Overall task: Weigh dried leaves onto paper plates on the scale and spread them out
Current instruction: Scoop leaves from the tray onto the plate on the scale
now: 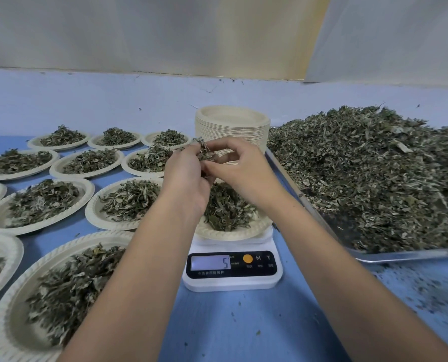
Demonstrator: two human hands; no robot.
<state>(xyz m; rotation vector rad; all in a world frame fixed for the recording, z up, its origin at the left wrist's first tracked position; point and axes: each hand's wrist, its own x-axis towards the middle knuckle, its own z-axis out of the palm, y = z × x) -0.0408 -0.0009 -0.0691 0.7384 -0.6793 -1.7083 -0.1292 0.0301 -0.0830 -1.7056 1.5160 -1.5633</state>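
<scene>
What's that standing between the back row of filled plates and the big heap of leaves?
A tall stack of empty paper plates stands there, right beside the heap of leaves; the head view shows it.

A herb-packing workroom: scale (232, 267), leaf-heaped tray (400, 256), rows of filled plates (92, 205).

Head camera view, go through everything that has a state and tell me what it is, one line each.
Scale: switched on, display reads 5.
Plate on the scale: loaded with a heap of leaves.
Left hand: pinching a clump of leaves above that plate.
Right hand: pinching the same clump.
Stack of plates: empty, upright.
Tray: heaped with loose leaves.
Plates on the left: filled.
</scene>
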